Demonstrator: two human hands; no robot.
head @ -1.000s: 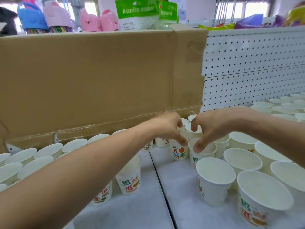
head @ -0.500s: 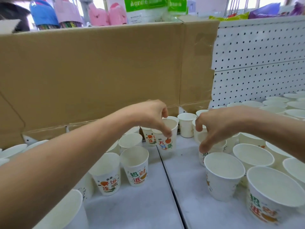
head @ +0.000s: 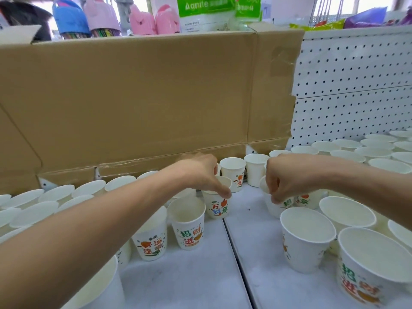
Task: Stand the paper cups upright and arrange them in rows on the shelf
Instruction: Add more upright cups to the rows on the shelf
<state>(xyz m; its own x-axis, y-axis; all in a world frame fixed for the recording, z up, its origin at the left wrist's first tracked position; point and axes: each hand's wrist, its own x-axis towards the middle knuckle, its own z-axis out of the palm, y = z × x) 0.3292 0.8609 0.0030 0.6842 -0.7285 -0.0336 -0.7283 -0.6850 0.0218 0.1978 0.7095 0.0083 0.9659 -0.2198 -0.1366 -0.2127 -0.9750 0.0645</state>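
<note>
Several white printed paper cups stand upright on the grey shelf [head: 200,275], in rows at left and right. My left hand [head: 200,175] pinches the rim of one printed cup [head: 217,207] that stands near the seam between the two shelf boards. My right hand [head: 283,181] pinches the rim of another cup [head: 275,208] just right of the seam; its fingers hide most of that cup's mouth. Both cups are upright.
A tall cardboard sheet [head: 145,97] lines the back of the shelf at left and a white pegboard [head: 356,90] at right. Two cups [head: 231,172] stand at the back by the cardboard. Large cups [head: 305,241] crowd the near right; bare shelf lies along the seam in front.
My left hand has carried its cup leftward and nearer, away from the back group, down to the seam. My right hand stayed on its cup, shifting slightly. The camera moved closer and left.
</note>
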